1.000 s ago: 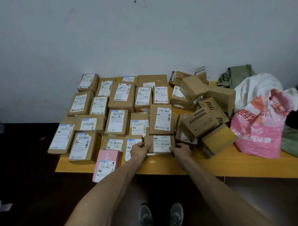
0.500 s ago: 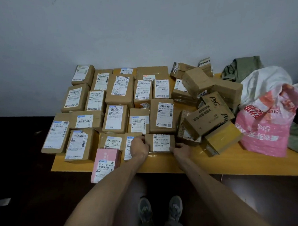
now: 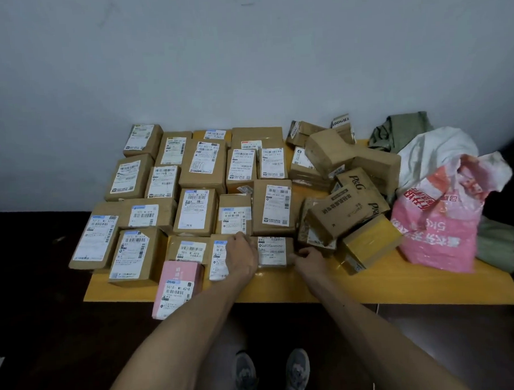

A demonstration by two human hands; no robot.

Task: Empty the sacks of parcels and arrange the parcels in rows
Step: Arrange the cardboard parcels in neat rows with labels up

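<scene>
Several brown parcels with white labels point(image 3: 195, 213) lie in rows on the left half of the yellow table point(image 3: 371, 284). In the front row sits a small brown parcel point(image 3: 272, 250). My left hand point(image 3: 242, 256) lies flat over its left edge and the neighbouring parcel point(image 3: 219, 261). At its right edge, the curled fingers of my right hand point(image 3: 308, 256) pinch it. A pink and white sack point(image 3: 439, 216) stands at the right, its contents hidden.
A loose heap of brown boxes point(image 3: 345, 211) lies between the rows and the sack. A pink parcel point(image 3: 177, 283) overhangs the table's front edge. Green sacks point(image 3: 400, 129) are crumpled at the back right. A white wall stands behind. My feet point(image 3: 269, 371) are below.
My left hand has moved from the small parcel's left side onto its top and the neighbouring parcel. The right hand stays at the parcel's right edge. The camera has shifted slightly.
</scene>
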